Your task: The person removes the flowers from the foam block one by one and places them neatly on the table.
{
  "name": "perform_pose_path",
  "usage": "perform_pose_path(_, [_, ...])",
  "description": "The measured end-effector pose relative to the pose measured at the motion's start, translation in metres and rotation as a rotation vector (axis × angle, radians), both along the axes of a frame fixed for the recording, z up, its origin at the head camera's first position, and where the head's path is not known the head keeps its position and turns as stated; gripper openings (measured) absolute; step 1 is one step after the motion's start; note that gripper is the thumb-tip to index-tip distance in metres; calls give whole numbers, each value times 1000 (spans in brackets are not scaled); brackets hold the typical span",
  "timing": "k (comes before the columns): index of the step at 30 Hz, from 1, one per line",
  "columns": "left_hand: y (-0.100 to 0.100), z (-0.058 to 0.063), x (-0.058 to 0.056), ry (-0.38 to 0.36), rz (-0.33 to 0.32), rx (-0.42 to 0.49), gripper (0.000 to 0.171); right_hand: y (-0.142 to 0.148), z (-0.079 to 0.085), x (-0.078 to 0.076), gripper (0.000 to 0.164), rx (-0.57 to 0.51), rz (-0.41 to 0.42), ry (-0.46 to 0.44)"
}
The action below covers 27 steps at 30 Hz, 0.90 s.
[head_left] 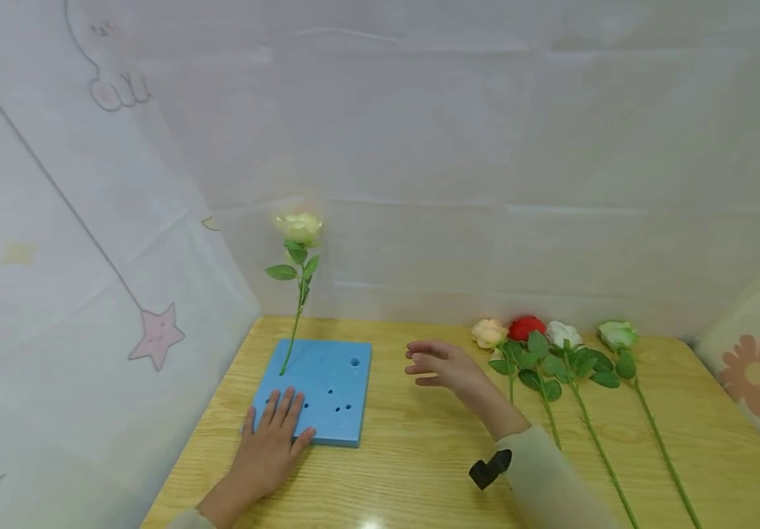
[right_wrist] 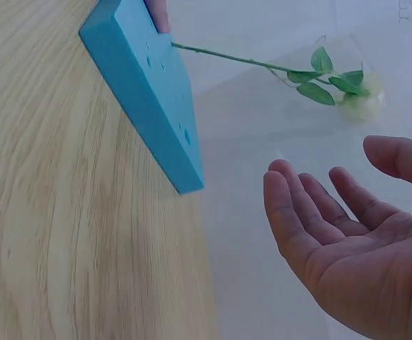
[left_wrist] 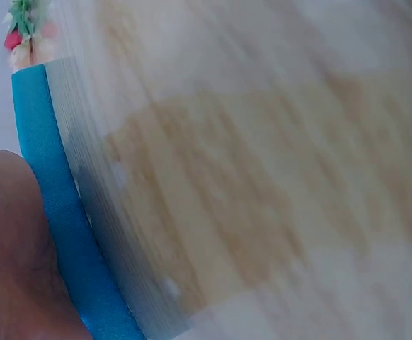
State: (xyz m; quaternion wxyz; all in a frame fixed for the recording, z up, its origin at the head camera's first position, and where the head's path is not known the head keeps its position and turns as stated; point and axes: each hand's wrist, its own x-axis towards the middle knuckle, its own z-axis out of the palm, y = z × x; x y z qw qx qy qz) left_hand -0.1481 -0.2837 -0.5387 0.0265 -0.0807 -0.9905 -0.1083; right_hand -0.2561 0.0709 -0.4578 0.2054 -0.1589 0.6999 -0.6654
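A blue foam board with several holes lies on the left half of the table. One pale yellow rose stands in it, its stem in a hole near the board's left edge and leaning slightly right. My left hand rests on the board's front left corner, fingers spread flat. My right hand hovers between the board and the other roses, fingers loosely bent and holding nothing; the right wrist view shows the bare palm. In the left wrist view only part of the left hand shows beside the board's blue edge.
On the right of the wooden table lie a peach rose, a red rose, a white rose and a green-tinged white rose, stems toward the front. Pale cloth hangs behind and at both sides.
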Motion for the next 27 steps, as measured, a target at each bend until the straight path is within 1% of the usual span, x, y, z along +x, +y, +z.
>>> perform_pose_path(5, [-1,-1,-1,-7,3,-15,76,-27,-5,-7,48,-38,-18,-25])
perform_pose_path(13, [-1,-4,0,5,6,6,74,-68,-8,-19,44,-109,-10,-45])
perform_pose_path(21, [0,-3,0,-6,17,-39,75,-113,-8,-30,43,-188,-33,-69])
perform_pose_path(27, [2,-3,-2,2,19,-42,75,-147,-10,-36,41,-257,-47,-94])
